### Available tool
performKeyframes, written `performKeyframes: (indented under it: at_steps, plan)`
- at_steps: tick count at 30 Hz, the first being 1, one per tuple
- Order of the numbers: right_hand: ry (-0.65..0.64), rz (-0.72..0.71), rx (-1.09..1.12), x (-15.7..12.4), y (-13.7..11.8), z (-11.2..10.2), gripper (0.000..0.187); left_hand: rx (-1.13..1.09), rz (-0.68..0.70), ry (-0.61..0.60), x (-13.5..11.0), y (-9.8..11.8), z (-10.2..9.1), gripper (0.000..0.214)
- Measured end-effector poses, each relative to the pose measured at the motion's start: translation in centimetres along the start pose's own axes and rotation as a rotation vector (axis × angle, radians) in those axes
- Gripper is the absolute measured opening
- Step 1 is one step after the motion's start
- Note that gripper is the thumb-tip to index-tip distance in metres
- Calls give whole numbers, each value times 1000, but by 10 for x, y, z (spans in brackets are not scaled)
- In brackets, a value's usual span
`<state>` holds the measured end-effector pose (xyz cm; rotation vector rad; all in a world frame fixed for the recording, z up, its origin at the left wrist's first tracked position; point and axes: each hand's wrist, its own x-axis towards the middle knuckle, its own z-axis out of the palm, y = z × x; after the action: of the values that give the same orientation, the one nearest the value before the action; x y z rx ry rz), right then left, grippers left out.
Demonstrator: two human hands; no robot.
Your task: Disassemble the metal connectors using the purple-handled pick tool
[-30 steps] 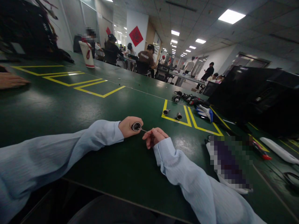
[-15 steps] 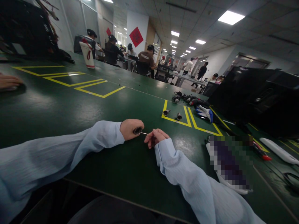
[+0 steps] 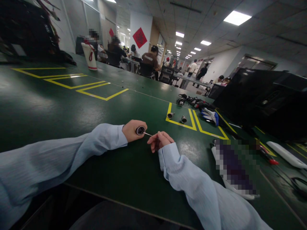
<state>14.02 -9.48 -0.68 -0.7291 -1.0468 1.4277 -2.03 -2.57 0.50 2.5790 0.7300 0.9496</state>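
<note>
My left hand point(image 3: 130, 130) is closed around a round metal connector point(image 3: 140, 130), its dark open end turned toward me. From the right side of this opening a thin metal rod point(image 3: 147, 134) runs across to my right hand point(image 3: 161, 141). The fingers of that hand are pinched on the rod's other end; whether it has a handle is hidden by them. Both hands are above the green table point(image 3: 115, 179), a short gap apart. Two similar metal connectors, a left one point(image 3: 170, 115) and a right one point(image 3: 184, 119), lie farther off inside a yellow tape outline.
Beyond the connectors lie dark cabled parts point(image 3: 189, 99) and a blue-and-white glove point(image 3: 209, 115). At right are a blurred-out flat object point(image 3: 236, 169), a red-handled tool point(image 3: 272, 159) and a black case point(image 3: 261, 99). A paper cup point(image 3: 90, 57) stands far left. People sit behind.
My left hand has risen slightly, and the connector's open end faces me more. A little more of the rod shows between the hands. My right hand has barely moved.
</note>
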Motion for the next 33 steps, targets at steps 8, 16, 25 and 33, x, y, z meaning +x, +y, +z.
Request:
performKeyframes:
  at_steps: [8,16,25,33]
  plan:
    - [-14,52,-45,-1,-2,0,27,35,117,-65,-1,-1,0,5]
    - [-86,25,26,0,1,0,29,-96,81,-30,-1,0,0,10]
    - [-2,-36,-25,-4,2,3,29,-66,25,13,0,1,1,12]
    - [-26,-7,-25,-1,2,2,28,-47,46,-32,-1,0,1,13]
